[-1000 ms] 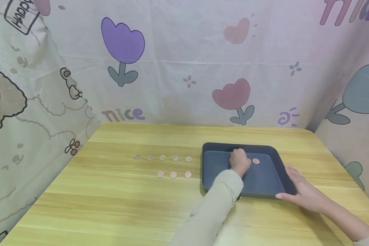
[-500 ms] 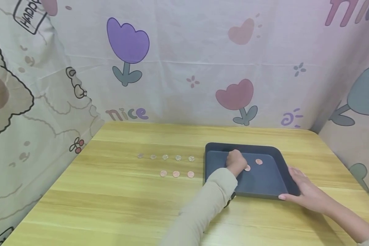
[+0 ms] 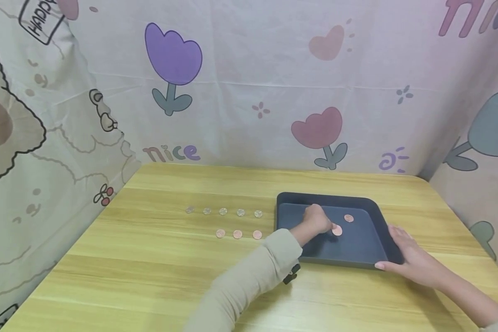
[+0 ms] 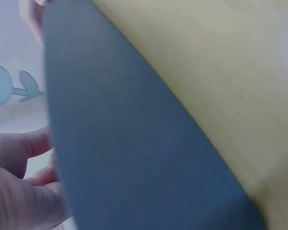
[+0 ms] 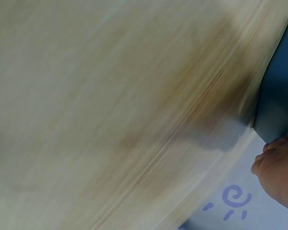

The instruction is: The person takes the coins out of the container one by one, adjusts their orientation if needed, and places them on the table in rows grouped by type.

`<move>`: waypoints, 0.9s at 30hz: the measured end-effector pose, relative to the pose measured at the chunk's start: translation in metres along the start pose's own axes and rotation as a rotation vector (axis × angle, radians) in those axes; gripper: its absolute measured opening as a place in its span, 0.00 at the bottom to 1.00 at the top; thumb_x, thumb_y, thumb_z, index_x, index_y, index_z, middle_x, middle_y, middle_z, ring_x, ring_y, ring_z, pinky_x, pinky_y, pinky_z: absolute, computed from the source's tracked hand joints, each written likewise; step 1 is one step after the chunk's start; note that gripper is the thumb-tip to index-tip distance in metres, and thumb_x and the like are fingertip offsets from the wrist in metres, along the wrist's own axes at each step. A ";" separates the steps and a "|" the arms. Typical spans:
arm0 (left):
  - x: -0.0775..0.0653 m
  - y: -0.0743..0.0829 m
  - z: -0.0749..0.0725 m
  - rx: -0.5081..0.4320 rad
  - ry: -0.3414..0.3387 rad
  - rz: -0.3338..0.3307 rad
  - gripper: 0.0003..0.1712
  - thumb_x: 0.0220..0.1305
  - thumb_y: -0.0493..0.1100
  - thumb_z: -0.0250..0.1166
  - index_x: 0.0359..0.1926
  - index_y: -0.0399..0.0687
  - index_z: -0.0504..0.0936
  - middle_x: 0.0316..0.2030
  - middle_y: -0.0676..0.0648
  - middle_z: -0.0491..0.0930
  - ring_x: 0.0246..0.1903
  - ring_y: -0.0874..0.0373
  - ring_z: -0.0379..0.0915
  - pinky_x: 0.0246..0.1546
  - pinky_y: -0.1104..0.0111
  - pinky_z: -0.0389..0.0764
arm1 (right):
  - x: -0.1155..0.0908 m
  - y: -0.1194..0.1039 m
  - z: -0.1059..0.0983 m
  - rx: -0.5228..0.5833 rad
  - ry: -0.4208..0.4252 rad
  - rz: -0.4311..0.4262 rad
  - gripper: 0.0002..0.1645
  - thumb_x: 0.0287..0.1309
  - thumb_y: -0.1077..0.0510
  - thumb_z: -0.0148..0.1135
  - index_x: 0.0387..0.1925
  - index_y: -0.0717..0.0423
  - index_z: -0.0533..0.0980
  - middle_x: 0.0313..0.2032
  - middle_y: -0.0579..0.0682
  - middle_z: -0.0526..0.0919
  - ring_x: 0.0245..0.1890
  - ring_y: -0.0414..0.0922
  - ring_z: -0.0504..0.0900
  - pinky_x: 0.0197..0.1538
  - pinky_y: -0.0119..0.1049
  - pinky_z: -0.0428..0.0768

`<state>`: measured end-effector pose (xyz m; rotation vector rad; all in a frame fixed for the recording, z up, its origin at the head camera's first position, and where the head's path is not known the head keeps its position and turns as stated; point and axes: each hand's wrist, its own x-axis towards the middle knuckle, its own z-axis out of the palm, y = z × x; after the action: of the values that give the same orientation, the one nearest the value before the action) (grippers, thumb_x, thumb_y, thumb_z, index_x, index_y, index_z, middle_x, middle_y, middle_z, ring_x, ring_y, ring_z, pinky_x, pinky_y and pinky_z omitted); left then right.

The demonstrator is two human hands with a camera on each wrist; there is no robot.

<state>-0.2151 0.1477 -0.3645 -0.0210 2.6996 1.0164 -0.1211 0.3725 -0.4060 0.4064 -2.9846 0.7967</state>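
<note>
A dark blue-grey rectangular tray (image 3: 375, 221) lies on the wooden table in the head view. Inside it, my left hand (image 3: 317, 219) has curled fingers and pinches a copper-coloured coin (image 3: 337, 230) at its fingertips, with a dark shadow under it. Another copper coin (image 3: 348, 218) lies flat on the tray floor, behind and to the right. My right hand (image 3: 415, 258) holds the tray's front right corner, thumb at the front edge and fingers along the right wall. In the left wrist view, the tray wall (image 4: 125, 120) hides what the left hand (image 4: 19, 187) pinches.
Left of the tray, a row of several silver coins (image 3: 223, 211) lies on the table (image 3: 149, 267). In front of it is a shorter row of 3 copper coins (image 3: 237, 234). A patterned cloth (image 3: 240, 50) hangs behind the table and along both sides.
My left hand has shifted slightly toward me and left in the tray, its forearm swinging left. The coin at its fingertips, partly hidden before, shows fully. My right hand keeps its place on the tray.
</note>
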 end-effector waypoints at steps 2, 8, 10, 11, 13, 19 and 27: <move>-0.004 -0.004 -0.004 -0.068 -0.029 0.017 0.13 0.44 0.45 0.75 0.21 0.40 0.83 0.24 0.48 0.82 0.26 0.60 0.76 0.30 0.71 0.78 | 0.000 0.000 0.000 -0.005 -0.001 0.004 0.62 0.47 0.47 0.68 0.67 0.76 0.42 0.65 0.79 0.47 0.66 0.73 0.40 0.64 0.68 0.38; -0.014 -0.017 -0.019 -0.216 -0.103 0.052 0.11 0.45 0.43 0.74 0.20 0.40 0.84 0.32 0.48 0.85 0.40 0.56 0.79 0.41 0.64 0.79 | 0.001 -0.001 0.000 -0.006 -0.002 0.003 0.62 0.47 0.47 0.68 0.67 0.76 0.41 0.64 0.80 0.46 0.66 0.74 0.39 0.64 0.68 0.38; -0.018 -0.021 -0.025 -0.226 -0.114 0.069 0.10 0.45 0.43 0.74 0.21 0.40 0.85 0.32 0.49 0.85 0.37 0.57 0.79 0.39 0.66 0.79 | 0.001 -0.002 0.000 -0.007 -0.001 -0.002 0.62 0.47 0.47 0.68 0.67 0.76 0.41 0.64 0.80 0.45 0.66 0.74 0.39 0.63 0.68 0.37; -0.019 -0.023 -0.028 -0.230 -0.121 0.080 0.10 0.46 0.42 0.74 0.21 0.40 0.85 0.31 0.48 0.85 0.35 0.58 0.79 0.37 0.67 0.79 | 0.001 -0.002 0.000 -0.006 0.001 -0.006 0.62 0.47 0.47 0.68 0.67 0.76 0.41 0.64 0.80 0.45 0.66 0.74 0.39 0.64 0.68 0.37; -0.022 -0.027 -0.034 -0.237 -0.136 0.096 0.09 0.47 0.42 0.73 0.22 0.40 0.85 0.29 0.47 0.85 0.31 0.59 0.79 0.33 0.68 0.79 | 0.001 -0.001 0.000 -0.001 0.001 -0.011 0.62 0.48 0.48 0.68 0.66 0.77 0.41 0.64 0.80 0.45 0.66 0.74 0.39 0.64 0.67 0.36; -0.022 -0.040 -0.048 -0.270 -0.153 0.117 0.10 0.49 0.43 0.72 0.25 0.39 0.85 0.28 0.43 0.84 0.30 0.54 0.81 0.31 0.69 0.80 | 0.001 -0.001 0.001 0.013 -0.001 -0.012 0.62 0.48 0.48 0.68 0.67 0.76 0.40 0.64 0.80 0.44 0.66 0.74 0.38 0.64 0.67 0.35; -0.018 -0.067 -0.069 -0.296 -0.145 0.130 0.11 0.50 0.44 0.71 0.28 0.38 0.85 0.25 0.45 0.83 0.25 0.59 0.76 0.29 0.72 0.77 | 0.001 0.000 0.000 -0.009 0.004 -0.018 0.62 0.48 0.48 0.68 0.67 0.76 0.41 0.64 0.80 0.45 0.66 0.74 0.38 0.64 0.67 0.36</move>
<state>-0.2073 0.0505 -0.3540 0.1686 2.4250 1.3910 -0.1220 0.3718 -0.4060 0.4298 -2.9755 0.7821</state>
